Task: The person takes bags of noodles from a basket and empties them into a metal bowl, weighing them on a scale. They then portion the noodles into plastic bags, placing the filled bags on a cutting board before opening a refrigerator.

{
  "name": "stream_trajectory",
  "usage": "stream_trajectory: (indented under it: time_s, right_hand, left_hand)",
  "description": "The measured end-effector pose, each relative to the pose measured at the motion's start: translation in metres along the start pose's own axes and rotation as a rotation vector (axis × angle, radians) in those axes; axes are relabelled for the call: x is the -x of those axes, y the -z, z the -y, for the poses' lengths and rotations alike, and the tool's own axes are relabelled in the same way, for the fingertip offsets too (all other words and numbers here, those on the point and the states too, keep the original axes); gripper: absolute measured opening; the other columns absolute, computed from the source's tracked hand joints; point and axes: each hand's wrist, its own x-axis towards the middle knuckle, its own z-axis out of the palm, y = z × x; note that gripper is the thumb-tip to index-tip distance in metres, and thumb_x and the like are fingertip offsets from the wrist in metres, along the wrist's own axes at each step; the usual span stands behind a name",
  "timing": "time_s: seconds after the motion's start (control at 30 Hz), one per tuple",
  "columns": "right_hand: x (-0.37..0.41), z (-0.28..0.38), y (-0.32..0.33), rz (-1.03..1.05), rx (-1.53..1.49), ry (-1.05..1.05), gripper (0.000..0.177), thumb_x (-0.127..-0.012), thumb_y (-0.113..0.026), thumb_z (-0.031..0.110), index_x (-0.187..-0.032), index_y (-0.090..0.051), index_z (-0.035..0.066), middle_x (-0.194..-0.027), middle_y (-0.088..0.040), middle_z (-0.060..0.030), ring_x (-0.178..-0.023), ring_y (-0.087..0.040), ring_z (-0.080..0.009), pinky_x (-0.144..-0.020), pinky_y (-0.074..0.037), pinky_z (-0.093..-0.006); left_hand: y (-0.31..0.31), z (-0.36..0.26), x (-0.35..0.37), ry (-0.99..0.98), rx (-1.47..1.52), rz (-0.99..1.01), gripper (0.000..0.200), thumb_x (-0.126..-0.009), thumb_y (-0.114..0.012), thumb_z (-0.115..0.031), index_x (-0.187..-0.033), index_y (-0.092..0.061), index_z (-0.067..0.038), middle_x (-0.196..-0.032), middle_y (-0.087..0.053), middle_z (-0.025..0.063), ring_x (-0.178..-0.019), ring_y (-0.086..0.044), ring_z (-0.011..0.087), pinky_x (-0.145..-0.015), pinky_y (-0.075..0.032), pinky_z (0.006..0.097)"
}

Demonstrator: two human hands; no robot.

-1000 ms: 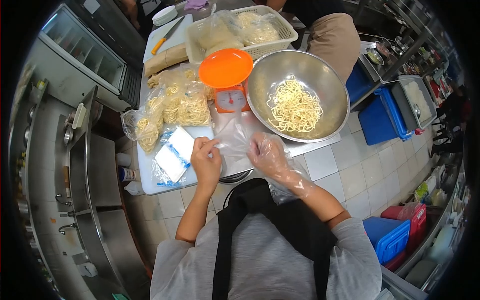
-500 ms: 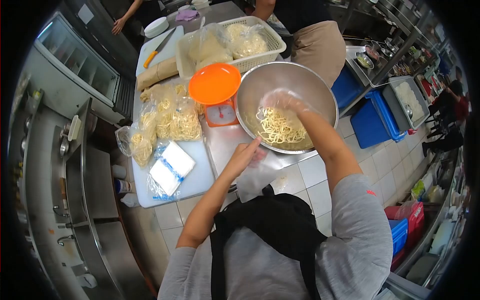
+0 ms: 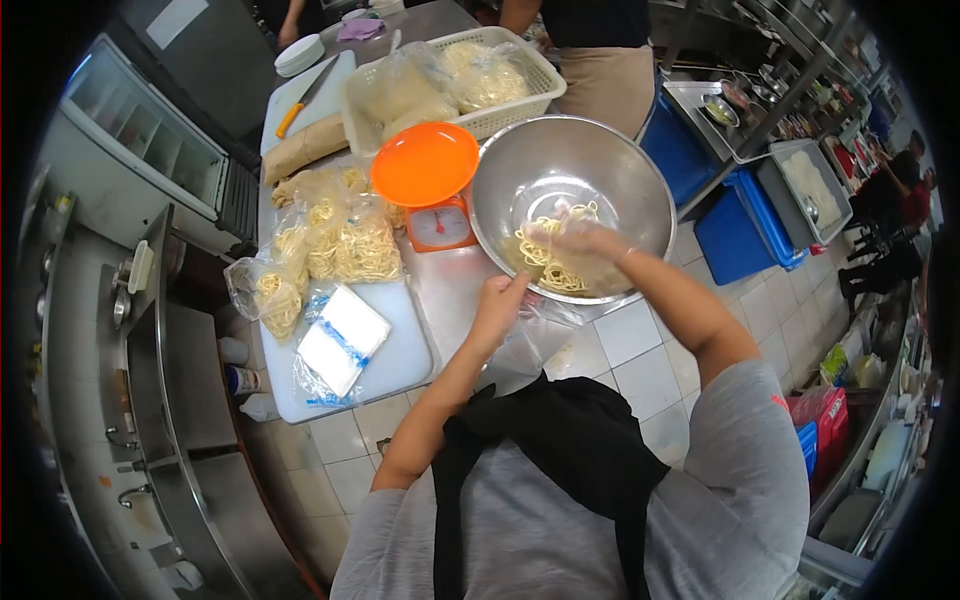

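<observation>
A large steel bowl (image 3: 625, 180) stands at the table's front edge with pale yellow noodles (image 3: 555, 270) in its lower part. My right hand (image 3: 585, 242), covered by what looks like a clear plastic glove, is inside the bowl with its fingers closed around some of the noodles. At the bowl's near rim, my left hand (image 3: 503, 303) is closed on a clear plastic bag (image 3: 522, 352) that hangs down below it. Beside the bowl is an orange kitchen scale (image 3: 440, 226) with an orange plate-like pan (image 3: 425, 163) on top.
Several bags of noodles (image 3: 350, 245) lie left of the scale. A packet of white plastic bags (image 3: 345, 340) rests on a white cutting board (image 3: 400, 370). Behind are a noodle-filled basket (image 3: 545, 85) and a knife (image 3: 292, 118). Another person (image 3: 600, 70) stands behind the bowl.
My right hand has lowered and closed into the noodles, nearer the bowl's front rim. My left hand stays by the rim with the bag. The view has shifted slightly.
</observation>
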Motion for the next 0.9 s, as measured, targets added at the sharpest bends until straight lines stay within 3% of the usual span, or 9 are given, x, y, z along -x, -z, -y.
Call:
stream_trajectory:
  time_s: [0.07, 0.2, 0.3, 0.43, 0.53, 0.63, 0.7, 0.8, 0.9]
  right_hand:
    - [0.001, 0.017, -0.03, -0.105, 0.352, 0.079, 0.106, -0.066, -0.051, 0.071, -0.135, -0.019, -0.002, -0.128, -0.038, -0.0265, -0.123, -0.033, -0.0371, -0.104, -0.023, -0.042]
    - [-0.019, 0.0, -0.059, -0.28, 0.311, 0.369, 0.06, -0.075, -0.057, 0.023, -0.126, -0.036, -0.002, -0.103, -0.056, -0.0249, -0.098, -0.055, -0.0349, -0.091, -0.036, -0.0462]
    - [-0.042, -0.009, -0.051, -0.191, 0.354, 0.274, 0.071, -0.068, -0.066, 0.025, -0.128, -0.035, 0.002, -0.11, -0.054, -0.0219, -0.1, -0.055, -0.0342, -0.087, -0.042, -0.0419]
    - [-0.063, -0.046, -0.022, -0.155, 0.162, 0.261, 0.071, -0.066, -0.07, 0.028, -0.125, -0.04, 0.002, -0.11, -0.055, -0.0199, -0.098, -0.056, -0.0292, -0.087, -0.043, -0.0391]
    - [-0.061, -0.075, -0.004, 0.085, -0.889, 0.597, 0.052, -0.076, -0.065, 0.027, -0.119, -0.049, 0.002, -0.112, -0.055, -0.0135, -0.098, -0.056, -0.0202, -0.089, -0.044, -0.0332]
    - [-0.046, -0.087, 0.033, 0.038, -0.907, 0.499, 0.038, -0.086, -0.052, 0.024, -0.116, -0.051, 0.0, -0.111, -0.056, -0.0113, -0.096, -0.057, -0.0161, -0.085, -0.046, -0.0282]
    - [-0.022, -0.074, 0.041, 0.131, -1.334, 0.437, 0.037, -0.087, -0.05, 0.025, -0.114, -0.052, 0.0, -0.11, -0.057, -0.0109, -0.095, -0.058, -0.0155, -0.082, -0.047, -0.0253]
    - [0.037, -0.012, 0.072, 0.001, -0.663, 0.237, 0.036, -0.086, -0.052, 0.023, -0.114, -0.052, 0.0, -0.108, -0.057, -0.0106, -0.093, -0.058, -0.0153, -0.079, -0.048, -0.0249]
    - [0.059, -0.003, 0.065, 0.022, -0.889, 0.078, 0.034, -0.084, -0.055, 0.02, -0.111, -0.053, 0.0, -0.104, -0.059, -0.01, -0.088, -0.059, -0.0142, -0.076, -0.05, -0.0251]
  left_hand:
    - [0.001, 0.0, 0.002, 0.043, 0.012, 0.006, 0.036, -0.088, -0.049, -0.029, -0.076, -0.061, 0.002, -0.062, -0.059, 0.0064, -0.051, -0.053, 0.0105, -0.046, -0.043, 0.0246]
    - [0.01, 0.027, -0.01, -0.09, -0.191, -0.018, 0.038, -0.088, -0.048, -0.031, -0.07, -0.062, 0.0, -0.06, -0.057, 0.0036, -0.048, -0.051, 0.0091, -0.045, -0.042, 0.026]
    - [0.015, 0.002, 0.0, -0.06, -0.149, -0.056, 0.042, -0.089, -0.047, -0.033, -0.067, -0.061, 0.0, -0.057, -0.058, 0.0069, -0.051, -0.055, 0.0161, -0.052, -0.046, 0.0315]
    - [0.036, -0.059, 0.044, -0.177, -0.879, 0.23, 0.028, -0.085, -0.048, -0.022, -0.075, -0.061, 0.001, -0.077, -0.061, 0.0154, -0.073, -0.058, 0.03, -0.069, -0.046, 0.0397]
    - [0.055, -0.108, 0.045, -0.495, -1.217, 0.338, 0.027, -0.075, -0.047, -0.009, -0.098, -0.06, -0.003, -0.097, -0.058, 0.0171, -0.088, -0.056, 0.0321, -0.076, -0.045, 0.0412]
    - [0.047, -0.183, 0.038, -0.686, -1.197, 0.221, 0.05, -0.067, -0.049, 0.001, -0.116, -0.05, -0.005, -0.107, -0.055, 0.0172, -0.098, -0.053, 0.0318, -0.084, -0.043, 0.0383]
    - [0.034, -0.224, 0.027, -0.743, -1.213, 0.184, 0.058, -0.065, -0.052, 0.001, -0.122, -0.045, -0.006, -0.114, -0.051, 0.0167, -0.1, -0.053, 0.032, -0.086, -0.043, 0.0375]
    - [0.013, -0.246, -0.017, -0.943, -1.21, -0.081, 0.062, -0.065, -0.055, 0.001, -0.124, -0.041, -0.005, -0.124, -0.046, 0.0145, -0.095, -0.055, 0.0333, -0.082, -0.045, 0.0401]
    - [-0.01, -0.229, -0.076, -1.154, -1.291, -0.256, 0.062, -0.066, -0.056, 0.002, -0.125, -0.039, -0.006, -0.13, -0.04, 0.0118, -0.091, -0.057, 0.033, -0.077, -0.046, 0.0423]
